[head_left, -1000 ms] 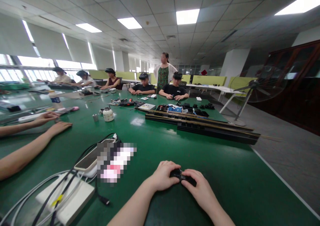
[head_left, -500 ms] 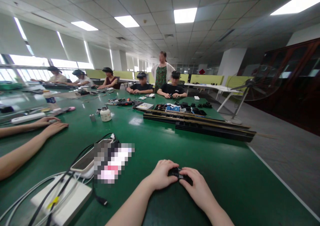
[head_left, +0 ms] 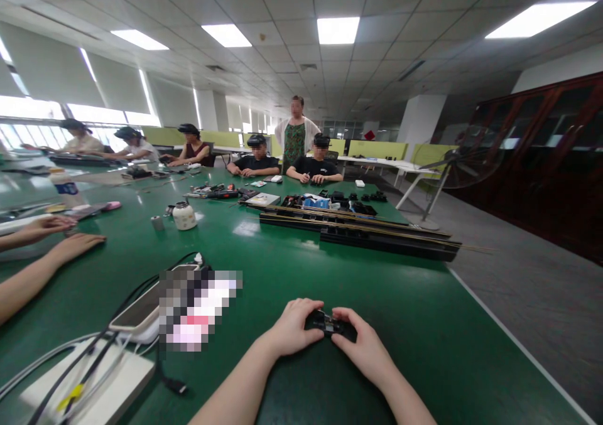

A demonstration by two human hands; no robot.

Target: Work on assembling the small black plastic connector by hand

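A small black object with a greyish middle part (head_left: 328, 326) lies low over the green table (head_left: 226, 375), between my two hands. My left hand (head_left: 296, 326) grips its left end, thumb on the near side and fingers on the far side. At the other end, my right hand (head_left: 355, 334) holds it between thumb and fingers in the same manner. Fine detail of the object is too small to make out.
Left of my hands lie a phone (head_left: 146, 302), cables and a white box (head_left: 94, 387). Further off stand a white jar (head_left: 183, 216) and long black rails (head_left: 386, 240) with thin rods. Another person's hands (head_left: 70, 240) rest at the far left.
The view has turned slightly right, so the surroundings sit further left. My right fingers have shifted on the black object, and more of its middle shows.
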